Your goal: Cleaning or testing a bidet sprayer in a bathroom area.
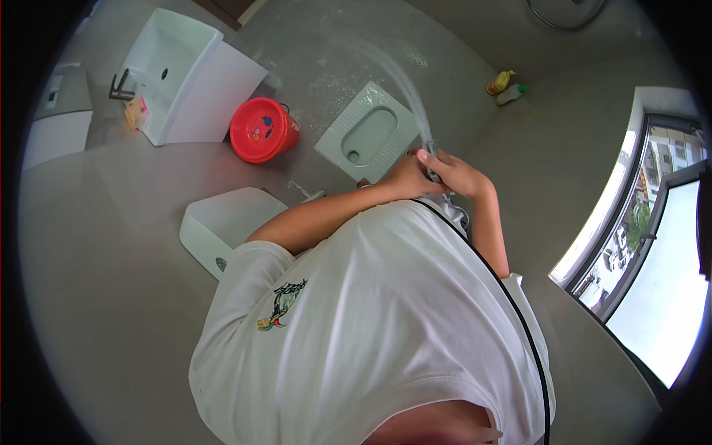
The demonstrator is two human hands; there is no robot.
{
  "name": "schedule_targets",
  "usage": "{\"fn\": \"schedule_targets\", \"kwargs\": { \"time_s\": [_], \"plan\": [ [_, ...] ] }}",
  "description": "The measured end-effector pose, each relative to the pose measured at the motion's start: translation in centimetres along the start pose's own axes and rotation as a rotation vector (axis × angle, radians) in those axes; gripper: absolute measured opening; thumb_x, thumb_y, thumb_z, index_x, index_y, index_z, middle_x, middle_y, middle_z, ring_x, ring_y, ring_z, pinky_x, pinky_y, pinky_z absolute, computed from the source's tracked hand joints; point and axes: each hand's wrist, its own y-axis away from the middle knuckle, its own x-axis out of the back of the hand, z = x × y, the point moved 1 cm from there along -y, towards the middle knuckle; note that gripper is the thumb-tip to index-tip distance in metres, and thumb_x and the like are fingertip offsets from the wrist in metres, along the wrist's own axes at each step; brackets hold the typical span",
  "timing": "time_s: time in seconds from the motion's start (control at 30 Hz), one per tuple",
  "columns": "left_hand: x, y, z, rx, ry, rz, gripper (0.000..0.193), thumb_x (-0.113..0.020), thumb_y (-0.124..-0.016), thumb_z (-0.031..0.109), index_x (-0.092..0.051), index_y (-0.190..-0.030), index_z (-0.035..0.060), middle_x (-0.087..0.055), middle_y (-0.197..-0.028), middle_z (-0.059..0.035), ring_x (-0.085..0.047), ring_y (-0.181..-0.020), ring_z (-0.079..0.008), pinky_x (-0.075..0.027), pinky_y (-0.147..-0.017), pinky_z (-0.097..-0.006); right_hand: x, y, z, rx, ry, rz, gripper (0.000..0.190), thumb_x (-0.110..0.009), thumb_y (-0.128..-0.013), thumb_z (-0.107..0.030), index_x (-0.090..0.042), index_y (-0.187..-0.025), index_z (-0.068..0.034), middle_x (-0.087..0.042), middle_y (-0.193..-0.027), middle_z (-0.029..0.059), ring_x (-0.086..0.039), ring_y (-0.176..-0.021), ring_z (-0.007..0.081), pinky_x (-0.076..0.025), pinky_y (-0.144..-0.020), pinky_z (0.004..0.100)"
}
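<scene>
Both my left hand (405, 177) and my right hand (457, 173) close around a handheld shower sprayer (431, 149) in front of my waist. The right thumb lies along its upper part, and the fingers overlap so that much of the handle is hidden. A grey hose (457, 207) runs down behind the right wrist. From the sprayer a stream of water (409, 89) arcs forward and to the left, onto the wet grey floor (311, 39). A squat toilet pan (370, 139) is set into the floor just beyond my hands, and the stream passes by its right side.
To the left are a red plastic bucket (261, 130), a white washbasin (186, 83) with a faucet (119, 89) and a white wall-side fixture (233, 222). Two bottles, yellow (499, 83) and white with a green cap (510, 95), stand by the right wall. An open window (639, 222) is at right.
</scene>
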Motion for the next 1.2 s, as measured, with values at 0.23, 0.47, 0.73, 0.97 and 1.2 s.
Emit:
{"fn": "schedule_targets", "kwargs": {
  "time_s": [0.23, 0.47, 0.73, 0.97, 1.2],
  "plan": [
    [0.3, -0.4, 2.3, -0.135, -0.001, -0.16, 0.03, -0.086, -0.072, 0.029, -0.072, -0.087, 0.0075, -0.073, -0.088, -0.0093, -0.07, -0.086, -0.0258, -0.051, -0.08, -0.038, -0.2, 1.6, 1.1, 0.088, -0.011, 0.123, 0.066, -0.059, -0.091, -0.063, -0.065, -0.122, -0.005, -0.071, -0.105, 0.0142, -0.067, -0.092, 0.0256, -0.052, -0.085, 0.0349],
    [3.9, 2.1, 3.6, -0.18, -0.015, 0.062, 0.029, -0.084, -0.073, 0.019, -0.066, -0.091, 0.0052, -0.071, -0.085, -0.0077, -0.069, -0.081, -0.0219, -0.053, -0.071, -0.0359, -1.5, 3.4, -5.5, 0.208, 0.107, 0.212, 0.066, -0.059, -0.09, -0.057, -0.063, -0.119, 0.002, -0.072, -0.095, 0.0211, -0.069, -0.091, 0.0314, -0.051, -0.087, 0.0398],
    [4.7, 4.8, 4.8, -0.324, -0.115, 0.266, 0.035, -0.085, -0.07, 0.032, -0.068, -0.093, 0.0109, -0.071, -0.093, -0.0084, -0.069, -0.092, -0.0337, -0.054, -0.079, -0.0428, -2.7, 4.5, -7.5, 0.502, 0.102, 0.156, 0.056, -0.063, -0.086, -0.043, -0.063, -0.111, 0.006, -0.068, -0.091, 0.025, -0.068, -0.086, 0.0364, -0.051, -0.081, 0.0419],
    [5.8, 7.1, 2.7, -0.275, -0.142, 0.237, 0.042, -0.083, -0.07, 0.042, -0.07, -0.099, 0.015, -0.071, -0.101, -0.0086, -0.067, -0.101, -0.0332, -0.055, -0.084, -0.0436, -5.1, 5.0, -9.3, 0.481, 0.218, 0.088, 0.061, -0.064, -0.085, -0.045, -0.062, -0.106, 0.013, -0.066, -0.098, 0.0313, -0.066, -0.092, 0.0445, -0.052, -0.084, 0.0451],
    [4.9, 7.2, 2.2, -0.229, -0.171, 0.132, 0.042, -0.083, -0.07, 0.043, -0.07, -0.097, 0.0139, -0.071, -0.098, -0.0099, -0.068, -0.094, -0.0352, -0.054, -0.078, -0.0444, -6.0, 5.5, -8.1, 0.429, 0.247, 0.156, 0.062, -0.062, -0.086, -0.046, -0.062, -0.105, 0.014, -0.066, -0.098, 0.0314, -0.066, -0.092, 0.0444, -0.051, -0.085, 0.0455]
  ]
}}
